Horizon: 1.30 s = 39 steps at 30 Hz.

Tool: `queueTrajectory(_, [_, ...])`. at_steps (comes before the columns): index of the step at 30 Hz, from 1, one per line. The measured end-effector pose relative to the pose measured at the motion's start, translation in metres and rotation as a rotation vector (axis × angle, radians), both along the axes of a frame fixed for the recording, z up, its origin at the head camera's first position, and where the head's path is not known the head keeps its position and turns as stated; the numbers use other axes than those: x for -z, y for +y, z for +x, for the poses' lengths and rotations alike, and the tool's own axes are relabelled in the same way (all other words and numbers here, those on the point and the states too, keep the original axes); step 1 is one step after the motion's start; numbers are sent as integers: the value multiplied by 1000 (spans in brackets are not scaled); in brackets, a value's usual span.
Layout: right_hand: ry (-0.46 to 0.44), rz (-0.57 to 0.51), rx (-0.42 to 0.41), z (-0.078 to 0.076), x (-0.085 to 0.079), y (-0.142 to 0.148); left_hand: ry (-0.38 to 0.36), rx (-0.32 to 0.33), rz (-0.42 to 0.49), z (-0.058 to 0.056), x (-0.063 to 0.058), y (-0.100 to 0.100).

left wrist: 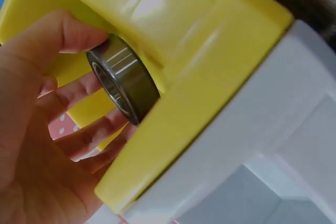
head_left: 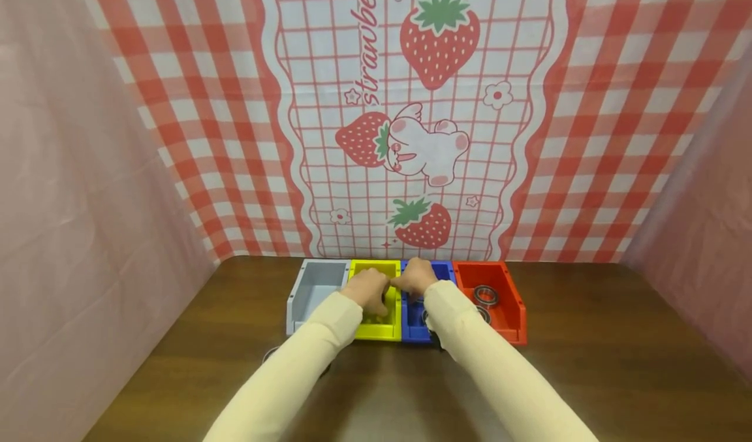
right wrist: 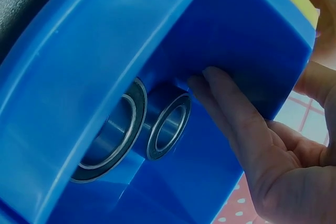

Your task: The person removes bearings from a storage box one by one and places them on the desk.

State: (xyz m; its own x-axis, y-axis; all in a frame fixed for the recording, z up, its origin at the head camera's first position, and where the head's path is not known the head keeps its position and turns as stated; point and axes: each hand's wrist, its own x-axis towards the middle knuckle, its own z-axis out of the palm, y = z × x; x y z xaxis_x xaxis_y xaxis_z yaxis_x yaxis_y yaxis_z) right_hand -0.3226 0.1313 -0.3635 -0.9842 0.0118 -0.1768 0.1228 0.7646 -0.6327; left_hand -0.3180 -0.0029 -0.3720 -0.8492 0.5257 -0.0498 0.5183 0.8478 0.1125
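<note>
My left hand (head_left: pixel 369 290) reaches into the yellow bin (head_left: pixel 376 332). In the left wrist view its thumb and fingers pinch a steel ball bearing (left wrist: pixel 137 80) by its rim, tilted on edge beside the bin's wall. My right hand (head_left: pixel 417 277) is inside the blue bin (head_left: pixel 414 336). Two bearings lie there in the right wrist view, a larger bearing (right wrist: pixel 138 116) and a smaller bearing (right wrist: pixel 159 99). The right fingers are nearly straight, with their tips just beside the smaller one and nothing between them and the thumb.
A grey bin (head_left: pixel 320 293) adjoins the yellow one on the left. On the right, a red bin (head_left: pixel 517 318) holds bearings. A ring-shaped object (head_left: pixel 269 353) on the wooden table (head_left: pixel 194 363) is partly hidden by the left sleeve. A strawberry-print cloth (head_left: pixel 435 115) hangs behind the bins.
</note>
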Motion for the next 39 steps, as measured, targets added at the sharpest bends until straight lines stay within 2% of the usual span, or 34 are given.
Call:
queueTrajectory(9, [1, -1, -2, 3, -3, -2, 77, -5, -18, 7, 0, -3])
queueTrajectory(18, [2, 4, 0, 2, -3, -2, 114, -27, -36, 16, 0, -6])
queueTrajectory(25, [12, 27, -10, 1, 1, -1, 145, -11, -26, 23, -1, -8])
queueTrajectory(32, [-3, 17, -10, 3, 1, -1, 142, -7, -16, 27, -3, -11])
queueTrajectory(39, [-1, -3, -3, 2, 0, -1, 201, 13, -33, 31, -6, -13])
